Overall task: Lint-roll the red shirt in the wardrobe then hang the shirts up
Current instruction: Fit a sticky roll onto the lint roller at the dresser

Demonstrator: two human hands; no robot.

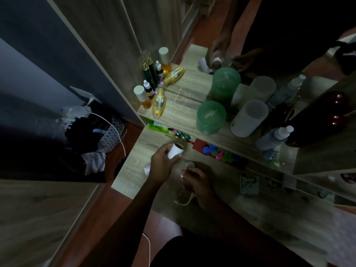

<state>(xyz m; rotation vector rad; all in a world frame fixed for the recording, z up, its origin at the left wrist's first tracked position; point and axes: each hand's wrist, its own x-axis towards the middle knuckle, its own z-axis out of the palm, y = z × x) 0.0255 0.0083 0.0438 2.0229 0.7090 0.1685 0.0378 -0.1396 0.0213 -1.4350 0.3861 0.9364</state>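
Observation:
My left hand (163,163) grips a white lint roll (174,151) with a hollow dark core, held over the wooden dressing table (131,170). Just to its right, my right hand (197,183) is curled round the lint roller handle (185,202); the handle's white looped end sticks out below my palm and a small white round end (189,164) shows above my fingers. The roll and the handle are apart. No red shirt is visible in this dim view.
A shelf above the table carries cosmetic bottles (159,102), a green jar (211,117), a white cylindrical device (248,120) and a spray bottle (275,138). Coloured pegs (221,153) lie beneath it. A mirror (269,45) stands behind. A bag with clothes (107,135) sits on the floor at left.

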